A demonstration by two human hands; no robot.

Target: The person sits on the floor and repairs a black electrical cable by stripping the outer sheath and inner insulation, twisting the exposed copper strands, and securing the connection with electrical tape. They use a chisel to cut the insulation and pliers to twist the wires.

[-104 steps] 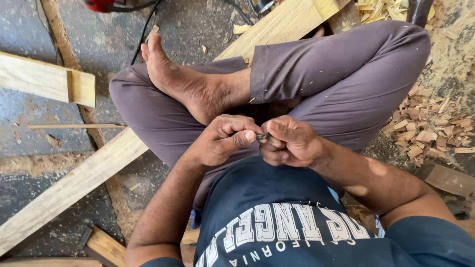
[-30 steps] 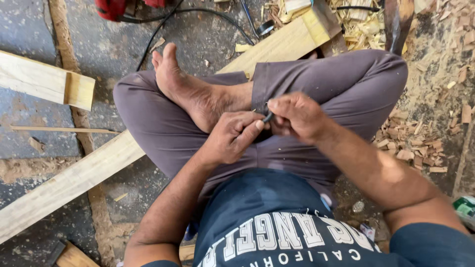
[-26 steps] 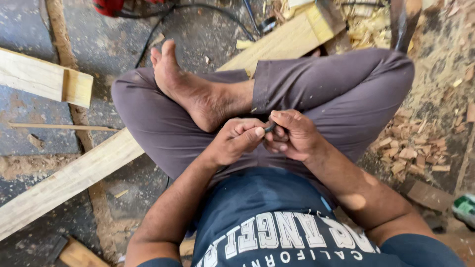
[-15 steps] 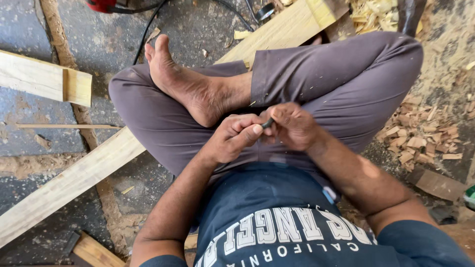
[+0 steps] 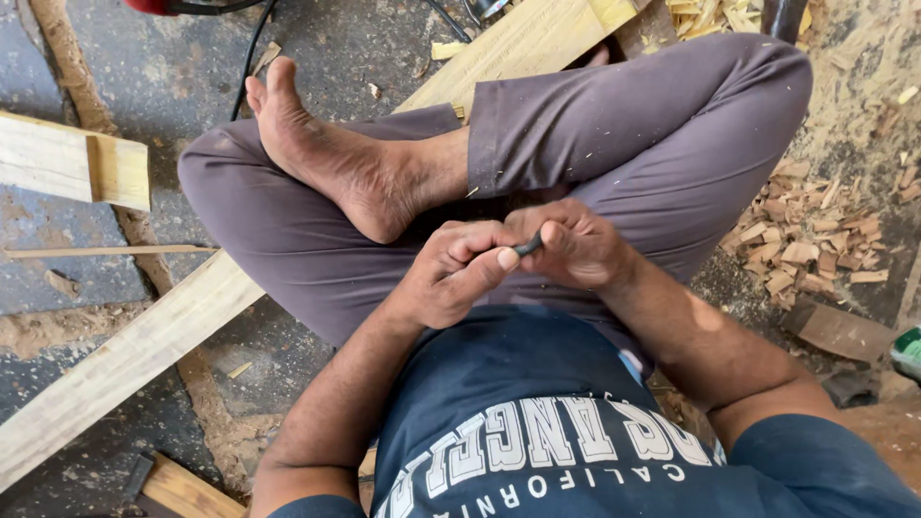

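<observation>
I sit cross-legged on the floor in grey trousers, one bare foot (image 5: pixel 336 153) resting on my thigh. Both hands meet over my lap. My left hand (image 5: pixel 451 273) and my right hand (image 5: pixel 571 245) pinch a small dark metal piece (image 5: pixel 528 247) between their fingertips. Only a short bit of it shows between thumb and fingers; the rest is hidden, so I cannot tell what it is.
A long pale plank (image 5: pixel 125 355) runs diagonally under my legs toward the top right. A short wood block (image 5: pixel 77 163) lies at left, a thin strip (image 5: pixel 106 251) below it. Wood chips (image 5: pixel 815 240) pile at right. Black cables (image 5: pixel 251 48) cross the floor at top.
My hands have stayed together on the small piece throughout, shifting only slightly over my lap. My fingers have regripped it a little; the view has tilted.
</observation>
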